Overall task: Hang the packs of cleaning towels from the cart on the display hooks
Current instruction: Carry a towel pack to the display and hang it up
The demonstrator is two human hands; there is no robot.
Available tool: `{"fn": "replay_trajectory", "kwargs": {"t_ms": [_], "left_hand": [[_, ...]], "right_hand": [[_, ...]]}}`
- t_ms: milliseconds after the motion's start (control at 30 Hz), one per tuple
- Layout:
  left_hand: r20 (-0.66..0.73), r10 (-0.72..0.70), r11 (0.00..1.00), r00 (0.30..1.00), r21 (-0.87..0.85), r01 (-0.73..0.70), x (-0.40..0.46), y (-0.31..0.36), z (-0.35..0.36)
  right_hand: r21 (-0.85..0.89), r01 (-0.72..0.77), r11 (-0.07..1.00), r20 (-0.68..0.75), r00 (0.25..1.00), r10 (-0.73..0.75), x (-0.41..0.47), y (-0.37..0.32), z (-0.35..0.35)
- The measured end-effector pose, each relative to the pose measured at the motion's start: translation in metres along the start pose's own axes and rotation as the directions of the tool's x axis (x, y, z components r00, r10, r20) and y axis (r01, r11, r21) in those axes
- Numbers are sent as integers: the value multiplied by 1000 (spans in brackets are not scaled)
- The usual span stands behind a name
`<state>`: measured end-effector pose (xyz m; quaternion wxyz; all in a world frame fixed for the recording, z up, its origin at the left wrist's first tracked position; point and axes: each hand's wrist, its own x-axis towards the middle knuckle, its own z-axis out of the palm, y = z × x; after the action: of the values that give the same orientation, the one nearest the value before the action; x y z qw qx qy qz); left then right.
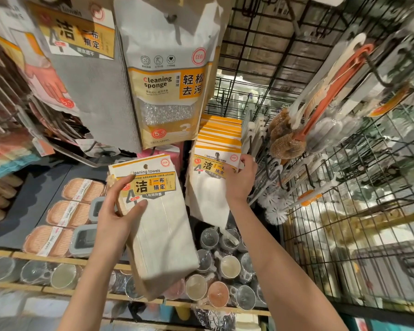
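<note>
My left hand [120, 211] grips a stack of white cleaning towel packs [163, 225] with yellow label cards, thumb across the front label, held in front of the shelf. A row of the same packs [210, 187] hangs on a display hook [217, 156] just to the right. My right hand [242, 180] holds the front hanging pack by its right edge, fingers curled round the card. More yellow-topped cards line up behind it on the hook.
A cleaning sponge bag [167, 87] and grey towel packs [91, 75] hang above. Brushes [289, 132] hang on the wire grid [344, 187] to the right. Soap boxes [65, 211] and cups [227, 263] sit on shelves below.
</note>
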<state>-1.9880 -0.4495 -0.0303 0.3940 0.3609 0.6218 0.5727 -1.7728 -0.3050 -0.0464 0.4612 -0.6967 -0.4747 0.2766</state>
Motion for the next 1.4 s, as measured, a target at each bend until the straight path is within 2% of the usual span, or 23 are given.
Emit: {"fn": "replay_trajectory", "kwargs": {"t_ms": [100,333,600,700,800,1000,1133,1400], "left_hand": [[-8,10,999,1000,-40,-11,-1,0,0],[53,34,999,998,-13,-34,-4,5,14],[77,24,996,997,-89,-17,-13,13,26],[92,54,995,994,-89,-46,-16,18,34],[102,74,995,992,-75,-67,-19,22,42],[122,60,995,991,-86,-50,-26,31,57],[119,57,996,991,-74,-48,-31,33,64],[15,54,994,998,-98,-52,-34,30,72]], "right_hand": [[-18,3,1000,-1,1000,-3,3,1,2],[-99,17,995,8,1000,-17,10,-2,-1],[-133,2,991,159,987,20,3,-8,-25],[-176,45,983,187,982,-11,-5,-14,-43],[-98,69,993,208,977,-48,-18,-29,-57],[137,58,989,417,902,-110,-36,-67,-72],[119,85,989,499,856,-134,-40,-74,-78],[71,114,991,547,826,-134,-38,-71,-87]]}}
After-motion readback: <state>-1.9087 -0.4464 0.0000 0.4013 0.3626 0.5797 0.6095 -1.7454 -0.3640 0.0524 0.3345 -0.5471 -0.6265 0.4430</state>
